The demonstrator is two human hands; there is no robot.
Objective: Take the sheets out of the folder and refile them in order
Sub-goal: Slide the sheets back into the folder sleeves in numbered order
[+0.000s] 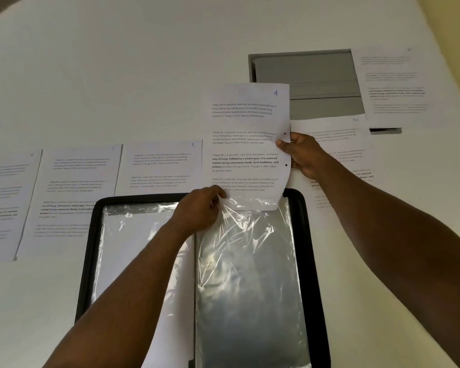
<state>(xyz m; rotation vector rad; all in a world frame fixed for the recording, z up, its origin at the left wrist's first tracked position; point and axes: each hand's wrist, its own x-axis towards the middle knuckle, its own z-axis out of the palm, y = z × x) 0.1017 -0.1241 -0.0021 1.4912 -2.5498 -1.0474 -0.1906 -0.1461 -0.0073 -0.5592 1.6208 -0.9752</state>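
Head view. Folder lies open near centre on the white table, black rim, clear plastic sleeves on both leaves. Sheet 4 stands upright above the right-hand sleeve, its bottom edge just inside the sleeve mouth, most of the page clear of it.

Right hand pinches the sheet's right margin between the two punch holes, thumb on the printed face, fingers curled behind. Left hand grips the sleeve's top left corner together with the sheet's lower left corner; film wrinkles under it.

Other numbered sheets lie flat beyond the folder: sheet 7 and sheet 8 to the left, a further page at far left with its number unreadable, sheet 10 behind the right hand. A grey tray sits far right, partly covered by another page.

Judgement: whether the sheet is entering or leaving the sleeve cannot be told. Either way, hold the sleeve mouth spread and steady with the left hand, move the page straight along the sleeve, keep both bottom corners level so neither catches the film, and avoid creasing the margin.
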